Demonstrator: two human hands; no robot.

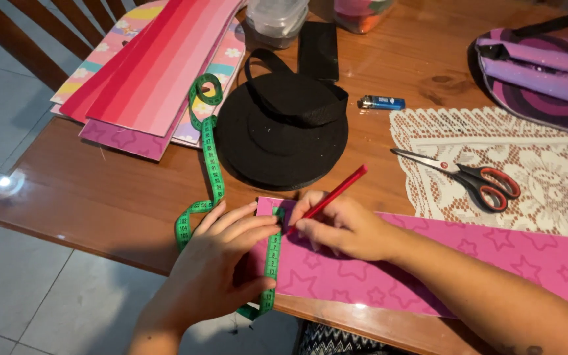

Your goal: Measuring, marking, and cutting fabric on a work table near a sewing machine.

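- Here, in the head view, the left hand (221, 260) lies flat and mostly open, its fingers spread over a green flexible measuring tape (207, 154), pressing a stretch of it down across the short end of a long pink foam sheet patterned with stars (428, 263)
- The right hand (343, 227) is curled closed around a thin red pencil (336, 192), tip down at the tape's edge near the sheet's upper corner
- That pink sheet lies along the near edge of the brown wooden table (100, 190), partly under the right forearm
- The tape loops away from the left hand toward a stack of striped and flowered pink foam sheets (152, 72) at the far left
- Just beyond the hands sits a round black felt hat with a black band (281, 125)
- Right of the hat, a small blue lighter (381, 102) lies on bare wood
- Scissors with red-and-black handles (474, 177) rest on a white lace cloth (560, 177)
- A purple bag (540, 72) sits at the far right corner
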